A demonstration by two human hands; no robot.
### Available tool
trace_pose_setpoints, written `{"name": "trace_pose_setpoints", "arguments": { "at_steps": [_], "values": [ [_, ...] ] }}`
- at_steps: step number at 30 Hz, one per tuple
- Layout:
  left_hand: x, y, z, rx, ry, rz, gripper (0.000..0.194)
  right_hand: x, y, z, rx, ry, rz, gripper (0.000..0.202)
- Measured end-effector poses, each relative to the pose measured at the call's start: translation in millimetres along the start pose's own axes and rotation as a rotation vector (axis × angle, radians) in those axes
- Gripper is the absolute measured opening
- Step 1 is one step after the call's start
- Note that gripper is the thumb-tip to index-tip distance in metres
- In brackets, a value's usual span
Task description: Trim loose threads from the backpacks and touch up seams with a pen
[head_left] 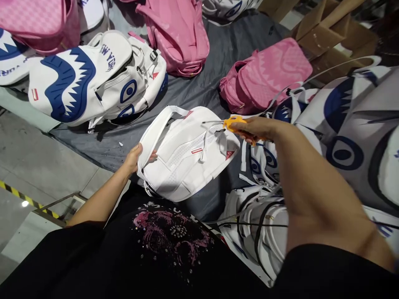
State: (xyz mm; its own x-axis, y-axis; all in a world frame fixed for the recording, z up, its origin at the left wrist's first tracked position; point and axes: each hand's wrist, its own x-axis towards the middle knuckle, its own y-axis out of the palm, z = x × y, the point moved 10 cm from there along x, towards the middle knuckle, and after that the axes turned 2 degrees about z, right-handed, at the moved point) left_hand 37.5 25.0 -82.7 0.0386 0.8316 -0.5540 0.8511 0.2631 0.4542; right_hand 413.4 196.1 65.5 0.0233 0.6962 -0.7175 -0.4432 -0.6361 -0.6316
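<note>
A white backpack (187,174) lies in front of me with its back panel and shoulder straps facing up. At its left end my left hand (137,158) is closed around the edge by a strap, thumb on top and fingertips showing through the gap. My right hand (254,128) grips a pair of orange-handled scissors (233,123) over the right end of the backpack. Their thin blades point left above the white straps. Whether the blades touch a strap, I cannot tell.
White backpacks with blue shark mouths (71,83) lie at the left, and more white bags (343,137) are piled at the right. Pink backpacks (177,37) rest at the back on the grey cloth (193,91). Cardboard boxes (327,37) stand at the far right.
</note>
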Motion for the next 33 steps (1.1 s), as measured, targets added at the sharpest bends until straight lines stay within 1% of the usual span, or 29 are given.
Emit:
{"name": "trace_pose_setpoints", "arguments": {
  "at_steps": [1,2,3,5,8,9,12,13,17,18,20,21,22,25,26,28,29,30,32,33],
  "values": [
    [-1,-1.7,0,-0.002,-0.002,-0.003,0.058,-7,16,1,0.001,0.018,0.122,0.037],
    [-2,-2.8,0,-0.003,-0.003,-0.006,0.058,-15,28,4,0.008,0.025,0.198,0.036],
    [-3,-3.1,0,-0.004,-0.003,-0.007,0.057,-22,34,7,0.001,0.022,0.214,0.034],
    [-2,-1.8,-1,-0.005,-0.004,-0.006,0.056,-32,44,16,-0.064,-0.015,0.19,0.033],
    [0,0.2,0,-0.011,-0.031,-0.009,0.054,-39,74,28,-0.135,-0.085,0.303,0.036],
    [1,0.0,1,-0.015,-0.042,-0.013,0.054,-39,80,31,-0.146,-0.114,0.319,0.038],
    [6,-1.1,4,-0.02,-0.077,-0.015,0.059,-34,85,33,-0.166,-0.162,0.264,0.043],
    [7,-0.9,6,-0.019,-0.09,-0.008,0.06,-33,87,31,-0.165,-0.168,0.263,0.043],
    [18,6.4,17,-0.021,-0.169,0.045,0.063,-39,90,25,-0.166,-0.157,0.209,0.045],
    [22,9.5,20,-0.02,-0.192,0.058,0.063,-44,95,26,-0.171,-0.162,0.232,0.045],
    [32,18.1,28,-0.016,-0.234,0.096,0.066,-56,112,31,-0.176,-0.196,0.345,0.044],
    [37,23.5,32,-0.01,-0.255,0.125,0.068,-60,118,35,-0.174,-0.214,0.378,0.043],
    [42,28.9,36,-0.002,-0.275,0.155,0.07,-63,119,39,-0.167,-0.228,0.365,0.042],
    [56,38.2,48,0.022,-0.327,0.207,0.074,-60,106,47,-0.155,-0.211,0.184,0.044],
    [59,38.4,51,0.026,-0.338,0.206,0.074,-59,106,49,-0.166,-0.204,0.176,0.044],
    [64,37.5,54,0.026,-0.35,0.203,0.072,-57,111,52,-0.202,-0.202,0.224,0.043],
    [65,37.3,55,0.027,-0.356,0.207,0.072,-55,111,53,-0.218,-0.201,0.218,0.042],
    [65,37.3,55,0.031,-0.361,0.209,0.073,-53,105,55,-0.229,-0.199,0.169,0.041],
    [65,38.4,54,0.055,-0.359,0.209,0.074,-50,85,58,-0.247,-0.18,0.011,0.04],
    [65,39.0,54,0.08,-0.349,0.201,0.074,-50,80,58,-0.255,-0.17,-0.018,0.04]
  ]
}}
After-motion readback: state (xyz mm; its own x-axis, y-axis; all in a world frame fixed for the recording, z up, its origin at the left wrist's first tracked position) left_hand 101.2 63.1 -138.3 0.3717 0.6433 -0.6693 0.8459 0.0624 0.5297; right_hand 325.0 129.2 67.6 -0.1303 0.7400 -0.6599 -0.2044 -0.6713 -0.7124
